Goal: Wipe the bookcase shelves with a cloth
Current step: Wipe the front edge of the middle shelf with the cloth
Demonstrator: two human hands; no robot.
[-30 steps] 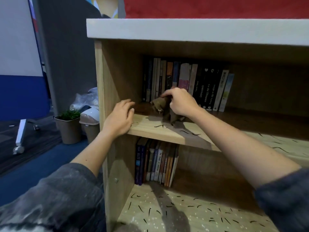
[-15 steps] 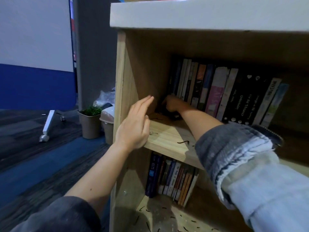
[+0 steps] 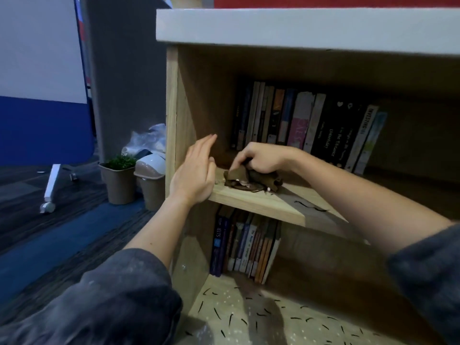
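Your right hand (image 3: 263,159) curls down over the crumpled brown cloth (image 3: 251,179), pinning it to the upper shelf (image 3: 258,202) near the front edge, ahead of the upright books (image 3: 298,120). Your left hand (image 3: 195,174) is flat, fingers straight, seemingly touching the shelf's front left corner by the bookcase side panel (image 3: 171,108). Bare shelf lies rightward.

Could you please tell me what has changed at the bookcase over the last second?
The right grip, holding the brown cloth, pushed to the back-left corner of the shelf by the books, then drew back toward the front. The left grip, earlier resting on the front corner, is now open with straight fingers there. The books and the hold on the cloth are unchanged.
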